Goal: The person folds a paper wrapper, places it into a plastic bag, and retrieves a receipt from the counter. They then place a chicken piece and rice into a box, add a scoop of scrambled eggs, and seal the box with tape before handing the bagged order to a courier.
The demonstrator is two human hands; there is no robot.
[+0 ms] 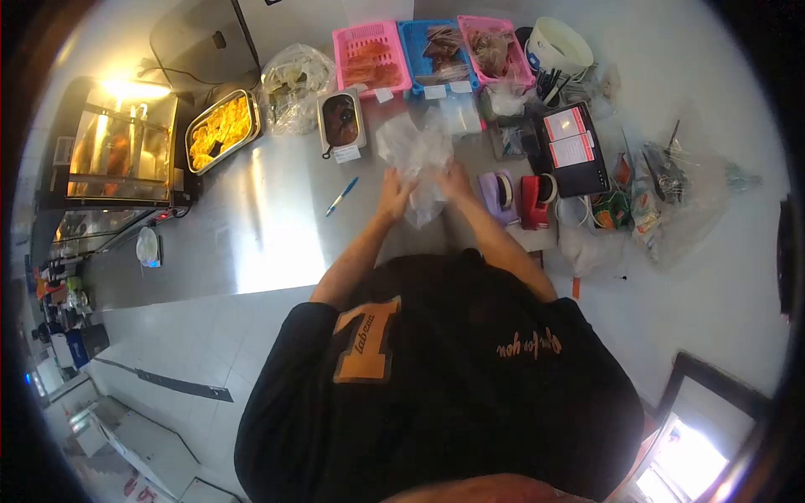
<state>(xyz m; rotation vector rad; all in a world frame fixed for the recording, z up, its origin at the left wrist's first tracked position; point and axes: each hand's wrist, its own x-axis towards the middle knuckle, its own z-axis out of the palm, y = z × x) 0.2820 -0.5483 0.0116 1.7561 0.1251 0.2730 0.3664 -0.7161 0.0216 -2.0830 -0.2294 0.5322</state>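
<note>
A crumpled, see-through plastic bag (409,144) stands up between my two hands above the steel counter. My left hand (396,193) is closed on the bag's left side, near its lower part. On the other side my right hand (454,181) grips the bag's right edge. The bag hides some of my fingertips, and I cannot make out whether anything is inside it. A blue and white pen (342,196) lies on the counter left of my left hand. Close to my right hand stand a purple tape dispenser (500,198) and a red tape dispenser (537,201).
Along the back are a pink basket (340,50), a blue basket (404,42), a metal container (321,126) with dark contents and a tray (254,126) of yellow food. A lit glass cabinet (117,151) is at left; a white bucket (560,46) and a black folder (587,180) at right.
</note>
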